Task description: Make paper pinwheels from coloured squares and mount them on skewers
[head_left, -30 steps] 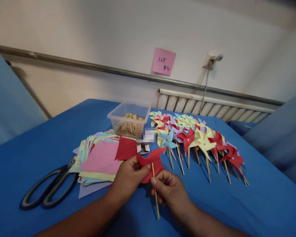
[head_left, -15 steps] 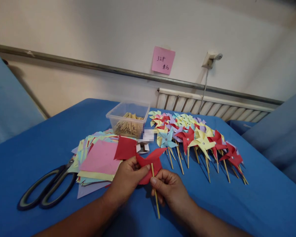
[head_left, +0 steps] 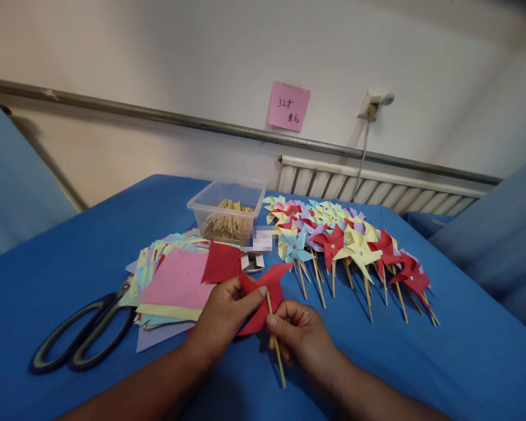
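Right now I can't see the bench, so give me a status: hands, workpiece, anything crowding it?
Left hand pinching red paper pinwheel. Right hand gripping wooden stick behind it. Paper stack left, finished pinwheels right; both lie apart from it.

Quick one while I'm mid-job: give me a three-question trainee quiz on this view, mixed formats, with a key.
1. True or false: the right hand pinches a wooden stick.
2. What colour is the paper that the left hand holds? A) red B) yellow C) purple
3. Fill in: the scissors lie to the ____ of the paper stack.

Key: 1 true. 2 A. 3 left.
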The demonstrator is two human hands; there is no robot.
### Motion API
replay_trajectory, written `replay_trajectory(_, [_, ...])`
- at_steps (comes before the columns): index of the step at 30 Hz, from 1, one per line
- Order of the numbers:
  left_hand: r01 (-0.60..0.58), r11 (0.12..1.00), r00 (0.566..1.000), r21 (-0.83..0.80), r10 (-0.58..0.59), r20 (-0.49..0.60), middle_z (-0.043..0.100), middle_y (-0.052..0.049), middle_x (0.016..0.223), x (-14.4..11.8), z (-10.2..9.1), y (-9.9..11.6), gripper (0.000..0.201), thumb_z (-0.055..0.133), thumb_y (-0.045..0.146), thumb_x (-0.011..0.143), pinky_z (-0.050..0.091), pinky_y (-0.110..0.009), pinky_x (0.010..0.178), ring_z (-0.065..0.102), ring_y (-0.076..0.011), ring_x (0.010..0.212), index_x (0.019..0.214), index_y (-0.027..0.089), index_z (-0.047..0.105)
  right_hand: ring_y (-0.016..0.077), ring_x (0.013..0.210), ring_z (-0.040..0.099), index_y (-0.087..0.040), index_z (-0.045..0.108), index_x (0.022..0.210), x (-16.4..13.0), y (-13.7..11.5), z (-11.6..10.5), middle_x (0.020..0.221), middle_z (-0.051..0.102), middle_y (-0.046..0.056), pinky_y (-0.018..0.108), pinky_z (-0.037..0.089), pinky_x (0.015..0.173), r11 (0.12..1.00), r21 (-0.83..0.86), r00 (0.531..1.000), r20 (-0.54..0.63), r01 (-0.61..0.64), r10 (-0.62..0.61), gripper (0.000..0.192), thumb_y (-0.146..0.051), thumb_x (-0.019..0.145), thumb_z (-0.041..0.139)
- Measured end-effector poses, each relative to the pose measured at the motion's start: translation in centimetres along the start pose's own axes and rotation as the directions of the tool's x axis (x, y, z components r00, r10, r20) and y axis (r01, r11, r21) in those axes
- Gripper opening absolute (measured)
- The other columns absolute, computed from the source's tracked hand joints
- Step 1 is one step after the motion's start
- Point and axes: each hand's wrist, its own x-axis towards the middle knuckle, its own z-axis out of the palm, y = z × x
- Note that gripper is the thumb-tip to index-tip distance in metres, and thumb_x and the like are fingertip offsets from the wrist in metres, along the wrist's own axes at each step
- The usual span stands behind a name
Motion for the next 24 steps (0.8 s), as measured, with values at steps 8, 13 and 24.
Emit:
replay_trajectory(8, [0.015, 0.999, 0.999, 0.035, -0.016, 0.031, 0.066, 0.000, 0.062, -0.19, -0.09, 0.36, 0.026, 0.074, 0.039, 0.064, 0.042, -0.024, 0.053, 0.056, -0.0142, 0.056, 0.066, 0.015, 0.063, 0.0033, 0.027, 0.036, -0.017, 0.050, 0.058, 0.05, 0.13, -0.03, 0.043, 0.057, -0.005, 0.016, 0.025, 0.030, 1.000, -0.006, 1.000, -0.002, -0.003, 0.003, 0.045, -0.055, 0.065, 0.073])
replay_trajectory(13, [0.018, 0.999, 0.999, 0.043, -0.019, 0.027, 0.064, 0.000, 0.061, -0.31, -0.07, 0.63, 0.026, 0.074, 0.039, 0.065, 0.041, -0.023, 0.052, 0.055, -0.0131, 0.056, 0.067, 0.015, 0.062, 0.0034, 0.028, 0.036, -0.017, 0.050, 0.057, 0.09, 0.02, -0.01, 0.042, 0.056, -0.005, 0.016, 0.026, 0.031, 1.000, -0.006, 1.000, -0.009, -0.009, 0.009, 0.046, -0.056, 0.063, 0.074])
replay_trajectory(24, [-0.002, 1.000, 1.000, 0.006, 0.001, 0.022, 0.061, 0.004, 0.059, -0.38, -0.15, 0.46, 0.027, 0.075, 0.033, 0.064, 0.042, -0.021, 0.054, 0.052, -0.0104, 0.057, 0.064, 0.016, 0.054, 0.0036, 0.029, 0.037, -0.017, 0.050, 0.059, 0.14, 0.16, -0.09, 0.044, 0.058, -0.005, 0.016, 0.026, 0.031, 1.000, -0.021, 1.000, 0.001, -0.011, 0.011, 0.045, -0.055, 0.065, 0.073])
